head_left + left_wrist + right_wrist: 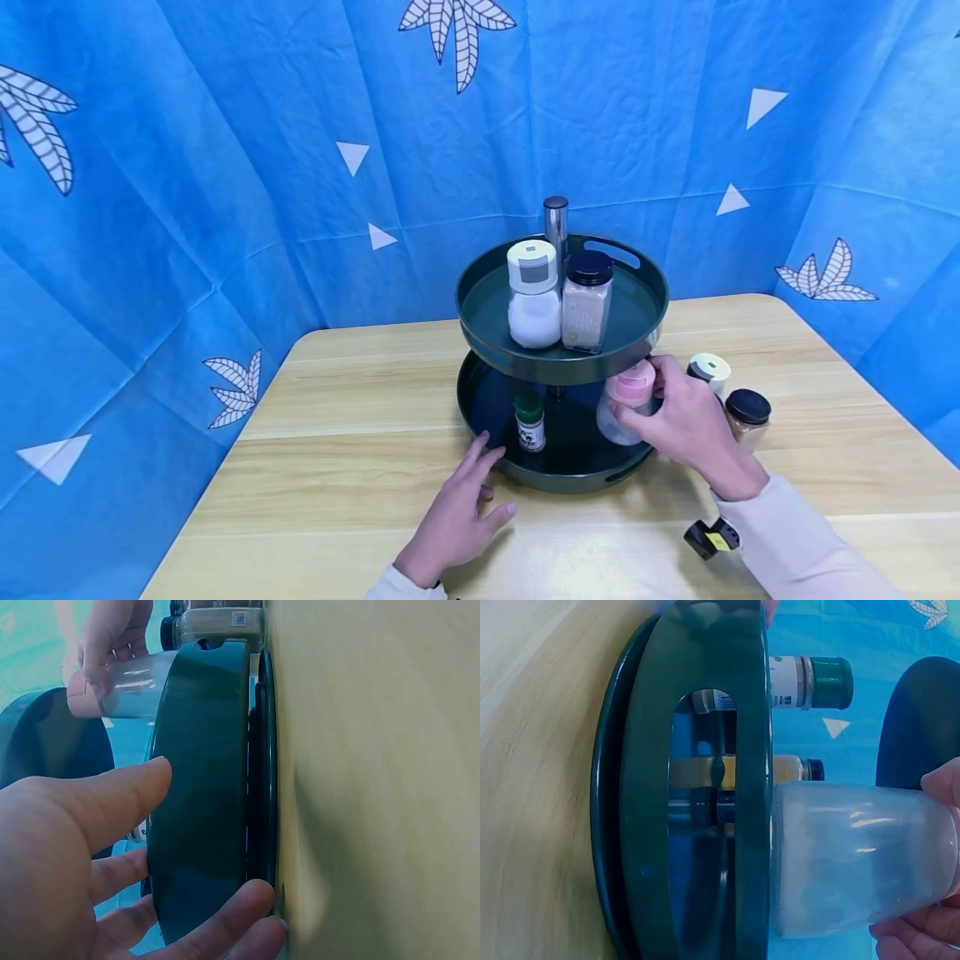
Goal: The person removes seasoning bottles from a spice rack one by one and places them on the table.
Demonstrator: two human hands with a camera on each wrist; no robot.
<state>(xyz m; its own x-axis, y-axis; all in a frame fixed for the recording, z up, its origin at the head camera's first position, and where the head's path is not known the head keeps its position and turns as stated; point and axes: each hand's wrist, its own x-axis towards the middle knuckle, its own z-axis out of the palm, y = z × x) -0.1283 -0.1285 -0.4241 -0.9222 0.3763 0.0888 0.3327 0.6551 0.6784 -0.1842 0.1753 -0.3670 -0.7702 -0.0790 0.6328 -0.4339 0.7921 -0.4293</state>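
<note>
Fronting blue fabric [637, 125], a wooden table [352, 400] holds trays [558, 369].

On my remote feed I see a long right sleeve [802, 542] in pale, off-white cloth, softly creased along the forearm. At its cuff I make out a small black device [701, 540] with rounded parts and a bright yellow label [717, 542], its print too small for me to read. My left sleeve [405, 586] shows only a pale end. Left hand [459, 512] and right hand [678, 417] are bare to the fingertips.
</note>
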